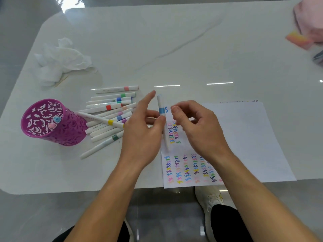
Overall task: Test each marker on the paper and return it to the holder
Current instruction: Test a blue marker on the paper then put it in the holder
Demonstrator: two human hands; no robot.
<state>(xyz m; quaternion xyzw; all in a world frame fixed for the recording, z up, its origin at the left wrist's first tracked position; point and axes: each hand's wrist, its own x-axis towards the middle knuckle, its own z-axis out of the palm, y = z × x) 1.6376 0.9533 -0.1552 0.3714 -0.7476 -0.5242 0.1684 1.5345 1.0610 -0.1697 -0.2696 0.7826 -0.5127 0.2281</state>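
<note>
My left hand (pixel 141 137) pinches the blue-banded marker (pixel 161 110) upright between thumb and fingers, forefinger straight, over the left edge of the paper (pixel 244 137). My right hand (pixel 197 126) hovers just beside it, fingers curled; I cannot tell whether it holds anything. The pinch looks light, so I judge the marker could tip or slip onto the squiggles. The purple holder (pixel 52 123) stands to the left with a heap of loose markers (pixel 111 116) between; a low carry could scatter them. A crumpled tissue (pixel 64 60) lies farther back on the surface (pixel 174 41).
</note>
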